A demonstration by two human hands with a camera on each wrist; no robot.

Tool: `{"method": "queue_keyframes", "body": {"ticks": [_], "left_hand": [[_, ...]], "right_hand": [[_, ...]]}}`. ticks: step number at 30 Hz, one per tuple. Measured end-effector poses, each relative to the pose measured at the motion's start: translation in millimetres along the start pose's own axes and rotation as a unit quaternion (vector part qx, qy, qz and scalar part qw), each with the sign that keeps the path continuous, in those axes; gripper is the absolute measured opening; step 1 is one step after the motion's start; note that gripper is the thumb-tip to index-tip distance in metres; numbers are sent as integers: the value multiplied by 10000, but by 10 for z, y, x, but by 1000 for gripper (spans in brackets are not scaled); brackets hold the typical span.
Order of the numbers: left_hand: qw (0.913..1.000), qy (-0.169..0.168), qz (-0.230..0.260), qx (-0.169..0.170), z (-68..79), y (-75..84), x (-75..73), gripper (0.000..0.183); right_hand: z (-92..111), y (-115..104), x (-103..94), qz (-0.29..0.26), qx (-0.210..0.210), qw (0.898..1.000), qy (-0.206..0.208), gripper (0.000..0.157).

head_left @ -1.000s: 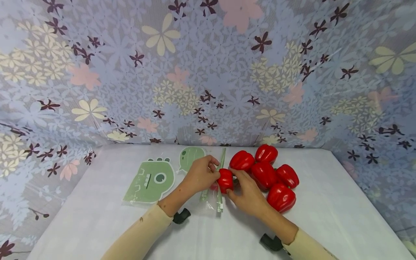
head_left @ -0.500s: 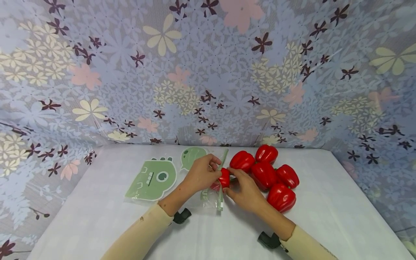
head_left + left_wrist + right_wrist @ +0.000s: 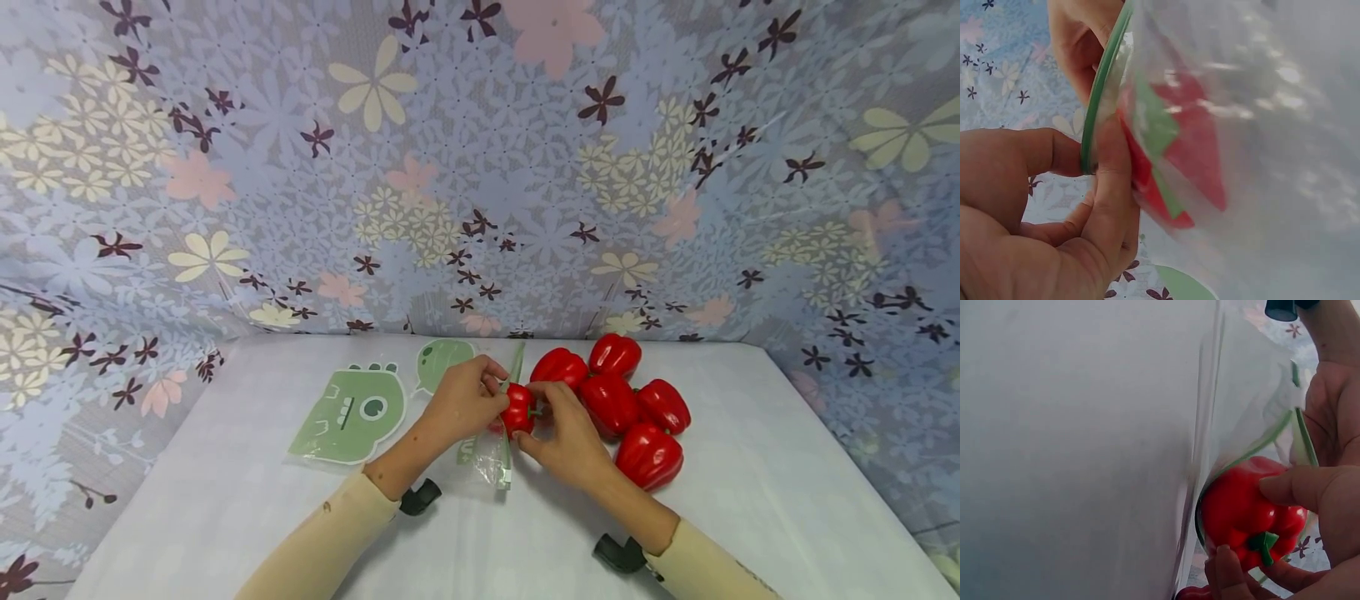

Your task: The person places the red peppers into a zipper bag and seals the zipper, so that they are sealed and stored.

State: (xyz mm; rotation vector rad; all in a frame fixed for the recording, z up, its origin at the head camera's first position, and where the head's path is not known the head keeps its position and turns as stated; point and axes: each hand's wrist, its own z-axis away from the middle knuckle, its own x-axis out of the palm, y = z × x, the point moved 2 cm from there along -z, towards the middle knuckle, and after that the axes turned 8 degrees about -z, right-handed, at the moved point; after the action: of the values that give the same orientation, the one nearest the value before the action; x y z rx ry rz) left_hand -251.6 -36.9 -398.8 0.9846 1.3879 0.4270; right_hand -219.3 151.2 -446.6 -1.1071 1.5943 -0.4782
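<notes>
At mid-table my left hand [image 3: 463, 404] pinches the green zip edge [image 3: 1102, 84] of a clear zip bag [image 3: 489, 463] between thumb and fingers. A red bell pepper [image 3: 517, 408] with a green stem lies at the bag's mouth, and my right hand [image 3: 567, 442] grips it by thumb and fingers. In the right wrist view the stem [image 3: 1264, 542] faces outward and the far side of the pepper is within the green-edged opening. Through the hazy plastic in the left wrist view, red [image 3: 1194, 140] and green show; their outline is blurred.
Right of my right hand, several red bell peppers [image 3: 609, 404] lie in a cluster. To the left is a flat bag with a green one-eyed monster print [image 3: 352, 421]; another green print [image 3: 442, 364] lies behind my left hand. A floral curtain [image 3: 480, 167] hangs behind the white table [image 3: 750, 467].
The pepper first went slightly left into the bag's mouth. It has since turned in my right hand, so its stem now shows. My left hand keeps its pinch on the bag's edge.
</notes>
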Motion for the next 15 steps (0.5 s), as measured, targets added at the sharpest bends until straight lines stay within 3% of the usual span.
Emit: {"method": "queue_keyframes", "body": {"ticks": [15], "left_hand": [[9997,-78,128,201,17,43,43,25]], "right_hand": [[-26,34,87,-640,376,9952,-641,67]]}}
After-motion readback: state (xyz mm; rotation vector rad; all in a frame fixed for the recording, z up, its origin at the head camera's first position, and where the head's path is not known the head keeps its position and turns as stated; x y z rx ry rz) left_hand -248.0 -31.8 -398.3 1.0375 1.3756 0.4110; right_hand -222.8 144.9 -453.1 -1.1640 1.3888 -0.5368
